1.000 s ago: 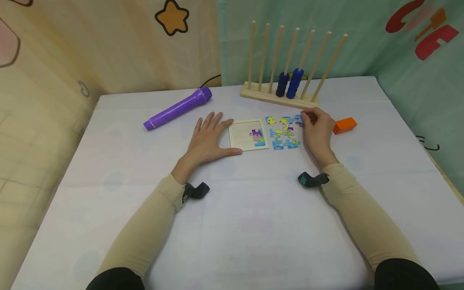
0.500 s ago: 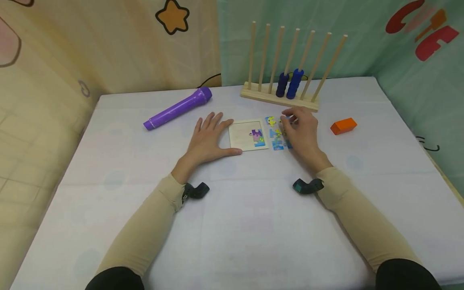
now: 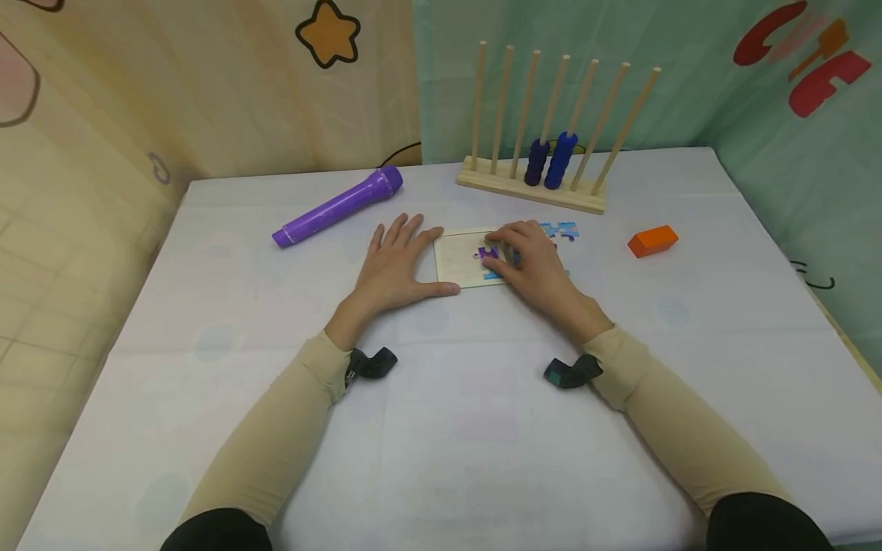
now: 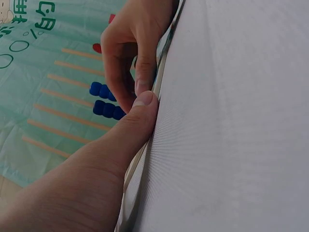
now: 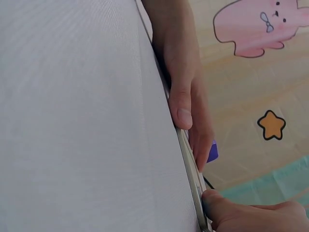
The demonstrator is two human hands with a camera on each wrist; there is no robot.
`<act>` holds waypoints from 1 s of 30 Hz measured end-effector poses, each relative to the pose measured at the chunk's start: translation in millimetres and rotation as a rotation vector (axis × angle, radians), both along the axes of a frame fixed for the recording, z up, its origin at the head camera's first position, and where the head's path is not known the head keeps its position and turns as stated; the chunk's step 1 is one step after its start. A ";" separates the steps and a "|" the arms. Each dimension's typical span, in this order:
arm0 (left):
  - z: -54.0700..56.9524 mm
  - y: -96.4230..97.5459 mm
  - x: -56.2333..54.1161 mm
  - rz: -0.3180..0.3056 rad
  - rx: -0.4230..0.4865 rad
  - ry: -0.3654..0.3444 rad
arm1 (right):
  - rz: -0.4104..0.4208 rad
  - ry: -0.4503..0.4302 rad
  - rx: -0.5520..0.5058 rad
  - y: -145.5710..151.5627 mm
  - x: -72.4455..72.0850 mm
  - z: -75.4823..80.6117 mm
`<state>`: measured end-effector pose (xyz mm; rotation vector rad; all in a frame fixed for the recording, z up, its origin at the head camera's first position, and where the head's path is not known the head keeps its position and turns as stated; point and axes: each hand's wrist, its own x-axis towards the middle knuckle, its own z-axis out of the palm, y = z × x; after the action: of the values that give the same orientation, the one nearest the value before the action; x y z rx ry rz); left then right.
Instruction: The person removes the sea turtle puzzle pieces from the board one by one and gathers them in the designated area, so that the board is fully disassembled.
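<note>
A shallow wooden puzzle tray (image 3: 455, 256) lies on the white table, with joined purple and blue pieces (image 3: 488, 252) at its right side. My left hand (image 3: 389, 268) is spread at the tray's left edge, thumb and index finger touching the frame. My right hand (image 3: 537, 268) is over the tray's right side, thumb and index finger pinching a puzzle piece down at the board; the fingers mostly hide that piece. Loose blue pieces (image 3: 568, 229) show behind the right hand, which covers the others. In the left wrist view, the right hand (image 4: 128, 53) bends down close to the left thumb (image 4: 142, 104).
A wooden peg stand (image 3: 530, 191) with dark blue and blue beads stands at the back. A purple toy microphone (image 3: 338, 207) lies at the back left. An orange block (image 3: 652, 240) sits to the right. Printed curtains hang behind the table.
My right hand has moved left from the loose pieces to the tray's right side. My left hand has stayed at the tray's left edge.
</note>
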<state>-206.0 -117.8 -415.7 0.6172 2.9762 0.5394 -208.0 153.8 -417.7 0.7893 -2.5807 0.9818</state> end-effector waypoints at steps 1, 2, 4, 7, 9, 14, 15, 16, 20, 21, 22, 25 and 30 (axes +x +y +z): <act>0.0 0.0 -0.1 0.000 0.001 -0.001 | 0.004 0.001 0.008 0.1 -0.2 -0.4; 0.1 0.0 -0.3 -0.002 0.002 -0.001 | 0.009 0.001 0.014 0.2 -0.3 -0.5; -0.6 0.1 -0.8 -0.004 0.004 0.000 | 0.022 0.003 0.028 0.4 -0.2 -0.4; -1.9 0.0 -1.3 -0.005 0.003 0.004 | 0.041 0.001 0.043 0.4 0.1 -0.3; -3.0 -0.3 -1.4 -0.005 0.000 0.006 | 0.049 0.000 0.053 0.3 0.2 -0.5; -2.5 -0.9 -0.9 -0.001 0.001 0.010 | 0.059 -0.021 0.081 -1.2 -0.4 1.5; -2.1 -1.0 -0.8 0.000 0.003 0.010 | 0.062 -0.027 0.091 -1.8 -0.6 2.5; -1.7 -1.0 -0.5 0.002 0.003 0.009 | 0.064 -0.036 0.101 -2.2 -0.7 3.3; -1.0 -1.2 0.7 0.006 -0.001 0.003 | 0.072 -0.067 0.128 -3.4 -1.1 4.5; -1.3 -1.3 0.8 0.006 -0.004 0.002 | 0.072 -0.070 0.129 -3.6 -1.3 4.3; -1.7 -1.3 0.8 0.006 -0.006 0.003 | 0.071 -0.070 0.125 -3.7 -1.4 3.9; -2.7 -1.2 0.8 0.007 -0.012 0.007 | 0.065 -0.058 0.081 -4.1 -1.7 2.1; -2.1 -0.3 0.7 0.005 -0.015 0.011 | 0.046 -0.048 -0.038 -4.4 -0.8 -1.6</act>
<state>-205.4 -118.2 -417.8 0.6139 2.9897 0.5158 -208.8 149.4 -419.3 0.8287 -2.5869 1.0723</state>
